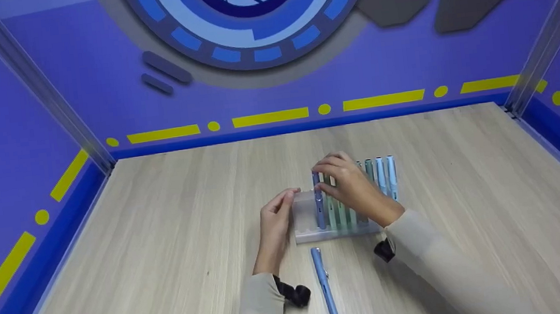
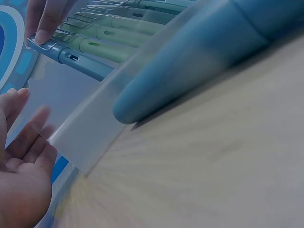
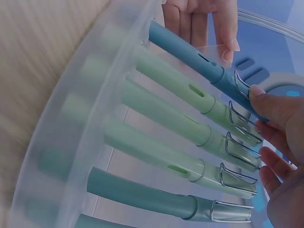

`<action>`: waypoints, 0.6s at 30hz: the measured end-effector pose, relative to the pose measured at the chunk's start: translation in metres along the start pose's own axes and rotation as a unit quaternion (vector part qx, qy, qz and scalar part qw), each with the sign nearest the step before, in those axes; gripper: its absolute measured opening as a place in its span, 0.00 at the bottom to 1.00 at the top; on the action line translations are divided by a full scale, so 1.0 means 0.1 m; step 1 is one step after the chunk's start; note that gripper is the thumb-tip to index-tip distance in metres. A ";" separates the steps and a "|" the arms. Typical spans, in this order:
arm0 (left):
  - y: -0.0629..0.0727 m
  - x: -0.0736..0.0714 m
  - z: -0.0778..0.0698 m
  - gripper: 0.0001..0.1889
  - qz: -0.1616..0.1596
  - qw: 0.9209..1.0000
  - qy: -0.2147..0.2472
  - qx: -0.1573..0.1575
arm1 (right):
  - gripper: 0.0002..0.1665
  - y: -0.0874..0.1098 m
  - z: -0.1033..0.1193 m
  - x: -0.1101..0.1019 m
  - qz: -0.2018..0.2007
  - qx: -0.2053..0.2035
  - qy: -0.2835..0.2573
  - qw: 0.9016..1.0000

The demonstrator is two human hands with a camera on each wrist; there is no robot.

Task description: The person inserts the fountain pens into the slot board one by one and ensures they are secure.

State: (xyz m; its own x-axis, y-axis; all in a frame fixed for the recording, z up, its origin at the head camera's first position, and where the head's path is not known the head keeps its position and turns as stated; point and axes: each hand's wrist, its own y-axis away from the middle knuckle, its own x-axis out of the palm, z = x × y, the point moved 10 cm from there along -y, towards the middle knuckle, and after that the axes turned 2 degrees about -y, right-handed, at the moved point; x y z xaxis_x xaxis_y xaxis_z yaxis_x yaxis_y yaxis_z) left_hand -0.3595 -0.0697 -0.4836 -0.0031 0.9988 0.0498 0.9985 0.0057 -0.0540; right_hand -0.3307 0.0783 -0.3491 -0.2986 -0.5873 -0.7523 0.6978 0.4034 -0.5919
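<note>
A frosted clear pen stand [image 1: 337, 233] holds a row of upright pens. My right hand [image 1: 350, 183] pinches the clip end of a dark blue pen [image 1: 320, 210], which is upright at the left of the row; its lower end meets the stand's ledge [image 3: 80, 128]. Thumb and fingers of my left hand [image 1: 274, 225] hold the left edge of the stand's back panel [image 1: 304, 211]. Beside the dark blue pen stand light green pens [image 3: 173, 85], then a teal pen [image 3: 142, 192]. My right hand hides part of the row in the head view.
Another blue pen [image 1: 326, 290] lies on the wooden table [image 1: 179, 240] in front of the stand, between my forearms. Light blue pens [image 1: 391, 171] stand at the row's right end. Blue printed walls [image 1: 273, 95] border the table at the back and sides.
</note>
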 end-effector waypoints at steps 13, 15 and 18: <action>0.17 0.03 -0.29 0.16 0.010 1.000 -0.013 0.004 | 0.18 -0.01 -0.08 0.06 0.010 0.028 0.022 0.999; 0.16 0.03 -0.28 0.16 0.011 1.000 -0.010 0.000 | 0.18 -0.01 -0.10 0.07 0.011 0.034 0.015 0.999; 0.16 0.03 -0.28 0.16 0.012 1.000 -0.005 -0.002 | 0.18 -0.01 -0.12 0.08 0.013 0.043 0.006 0.999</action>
State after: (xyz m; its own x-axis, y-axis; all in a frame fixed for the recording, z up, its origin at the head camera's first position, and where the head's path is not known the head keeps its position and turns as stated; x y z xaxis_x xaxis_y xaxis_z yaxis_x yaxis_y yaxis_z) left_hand -0.3423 -0.0677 -0.4566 0.0208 0.9991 0.0378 0.9985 -0.0188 -0.0520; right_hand -0.3416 0.0818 -0.3582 -0.2865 -0.5689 -0.7709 0.7583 0.3572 -0.5453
